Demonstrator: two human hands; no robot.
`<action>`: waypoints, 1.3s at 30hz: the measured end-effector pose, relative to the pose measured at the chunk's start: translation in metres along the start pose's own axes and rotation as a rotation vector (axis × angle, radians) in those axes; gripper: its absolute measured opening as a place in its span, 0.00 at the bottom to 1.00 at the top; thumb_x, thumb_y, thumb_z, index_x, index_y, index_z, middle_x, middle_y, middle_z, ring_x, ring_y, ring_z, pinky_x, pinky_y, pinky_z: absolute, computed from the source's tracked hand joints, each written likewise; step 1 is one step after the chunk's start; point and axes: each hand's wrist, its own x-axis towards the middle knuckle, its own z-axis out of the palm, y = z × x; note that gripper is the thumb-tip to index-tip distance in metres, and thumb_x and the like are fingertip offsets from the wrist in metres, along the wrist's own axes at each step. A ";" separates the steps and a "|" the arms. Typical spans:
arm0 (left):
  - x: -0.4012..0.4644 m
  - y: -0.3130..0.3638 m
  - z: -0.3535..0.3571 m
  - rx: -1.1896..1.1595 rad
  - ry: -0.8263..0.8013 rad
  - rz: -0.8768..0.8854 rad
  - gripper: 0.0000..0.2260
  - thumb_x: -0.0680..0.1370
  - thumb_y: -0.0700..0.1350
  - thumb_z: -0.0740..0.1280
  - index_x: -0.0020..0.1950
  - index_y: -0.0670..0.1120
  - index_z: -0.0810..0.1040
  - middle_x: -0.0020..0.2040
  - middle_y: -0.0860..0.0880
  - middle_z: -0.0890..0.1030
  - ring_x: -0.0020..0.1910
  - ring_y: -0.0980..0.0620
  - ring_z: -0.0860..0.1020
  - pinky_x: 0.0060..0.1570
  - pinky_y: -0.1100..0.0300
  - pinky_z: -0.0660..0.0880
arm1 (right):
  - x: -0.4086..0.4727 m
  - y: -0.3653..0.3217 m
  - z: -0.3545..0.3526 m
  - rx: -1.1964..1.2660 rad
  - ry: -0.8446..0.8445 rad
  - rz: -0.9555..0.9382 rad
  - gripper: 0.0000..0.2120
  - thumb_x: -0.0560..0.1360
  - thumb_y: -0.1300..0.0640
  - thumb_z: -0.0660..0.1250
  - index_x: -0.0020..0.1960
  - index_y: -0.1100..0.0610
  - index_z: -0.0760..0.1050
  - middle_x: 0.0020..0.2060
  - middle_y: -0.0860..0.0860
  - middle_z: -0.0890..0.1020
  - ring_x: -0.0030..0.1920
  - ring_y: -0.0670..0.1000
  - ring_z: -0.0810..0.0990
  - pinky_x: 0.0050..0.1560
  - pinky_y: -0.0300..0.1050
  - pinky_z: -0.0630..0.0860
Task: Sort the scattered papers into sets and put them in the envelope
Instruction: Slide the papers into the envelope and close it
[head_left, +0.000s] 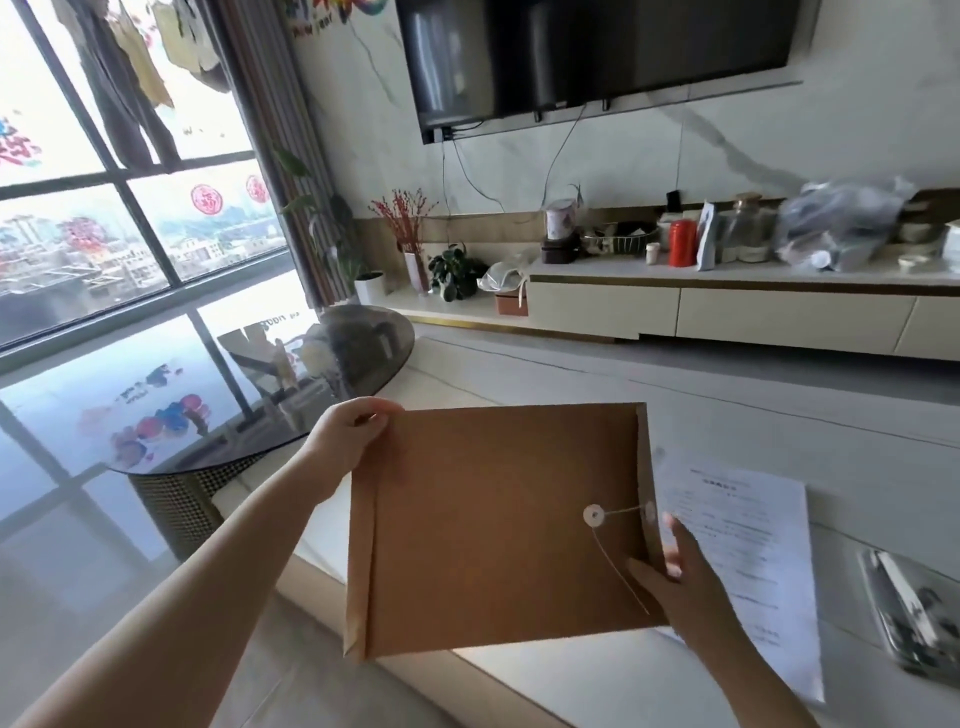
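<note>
A large brown envelope (493, 525) with a string-and-button clasp is held up in front of me, above the pale table. My left hand (348, 441) grips its upper left corner. My right hand (680, 577) holds its right edge by the flap, thumb on the front, fingers behind. A stack of printed white papers (748, 561) lies flat on the table (597, 686) to the right, partly hidden behind the envelope and my right hand.
A shiny metallic tray or packet (909, 613) lies at the table's right edge. A round dark glass side table (218, 395) stands to the left. Beyond are a low TV cabinet (727, 312) crowded with jars and bags, and a wall-mounted TV (597, 57).
</note>
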 end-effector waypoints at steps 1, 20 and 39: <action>0.013 -0.009 0.006 0.064 0.039 -0.005 0.09 0.80 0.38 0.62 0.52 0.49 0.80 0.54 0.45 0.79 0.52 0.46 0.77 0.49 0.55 0.75 | 0.004 0.006 0.008 -0.002 -0.018 0.030 0.25 0.75 0.54 0.68 0.70 0.54 0.66 0.63 0.52 0.76 0.61 0.56 0.76 0.60 0.46 0.73; -0.048 -0.150 0.225 0.853 -0.447 0.193 0.32 0.71 0.71 0.42 0.75 0.66 0.52 0.79 0.52 0.46 0.77 0.50 0.40 0.74 0.48 0.35 | 0.046 0.055 0.049 -0.499 -0.163 -0.175 0.16 0.77 0.59 0.59 0.61 0.49 0.78 0.59 0.48 0.73 0.55 0.51 0.77 0.52 0.44 0.74; -0.059 -0.126 0.229 0.814 -0.488 0.188 0.17 0.82 0.51 0.55 0.69 0.66 0.66 0.78 0.52 0.53 0.78 0.47 0.44 0.74 0.43 0.43 | 0.051 0.077 0.014 -0.444 -0.155 -0.357 0.20 0.72 0.64 0.68 0.63 0.59 0.76 0.62 0.56 0.78 0.67 0.59 0.72 0.69 0.52 0.64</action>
